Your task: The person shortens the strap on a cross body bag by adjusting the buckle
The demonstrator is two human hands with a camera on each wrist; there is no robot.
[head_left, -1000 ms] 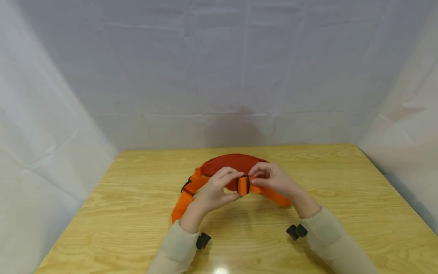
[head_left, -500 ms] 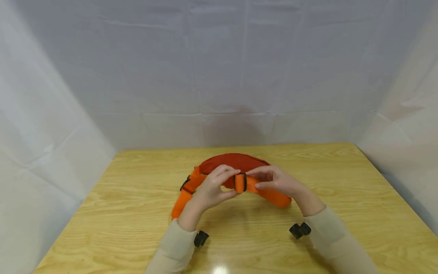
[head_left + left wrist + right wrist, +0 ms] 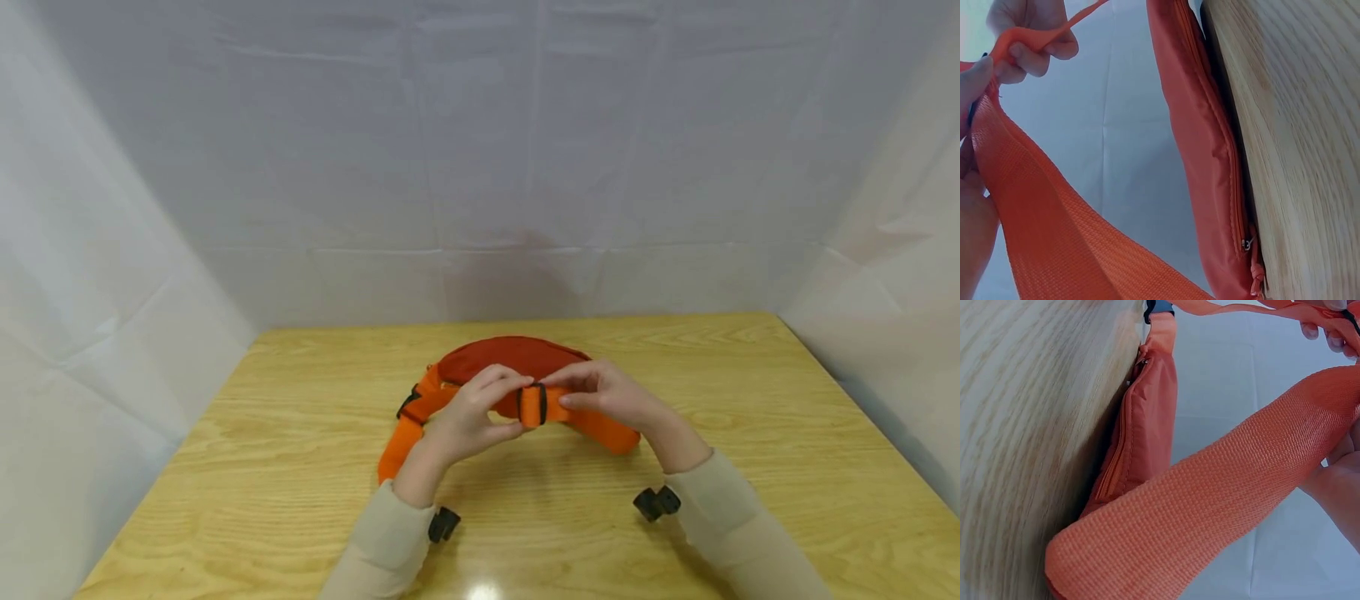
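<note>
A red waist bag (image 3: 510,354) lies toward the back of the table, its zipper (image 3: 1235,181) along one edge in the left wrist view. Its orange webbing strap (image 3: 1210,494) loops up toward the person. My left hand (image 3: 468,417) pinches the strap at the black slide adjuster (image 3: 542,404), fingertips above and thumb below. Just right of the adjuster, my right hand (image 3: 618,398) pinches the strap between thumb and fingers. A black buckle (image 3: 408,402) sits on the strap's left side, behind the left hand.
The wooden table (image 3: 750,417) runs beneath everything. White sheeting (image 3: 480,167) hangs behind it and at both sides. Black camera mounts (image 3: 444,524) are worn at the wrists.
The adjuster rose slightly leftward, then came back right and down with the left hand. The right hand's thumb has shifted a little right along the strap since one second ago.
</note>
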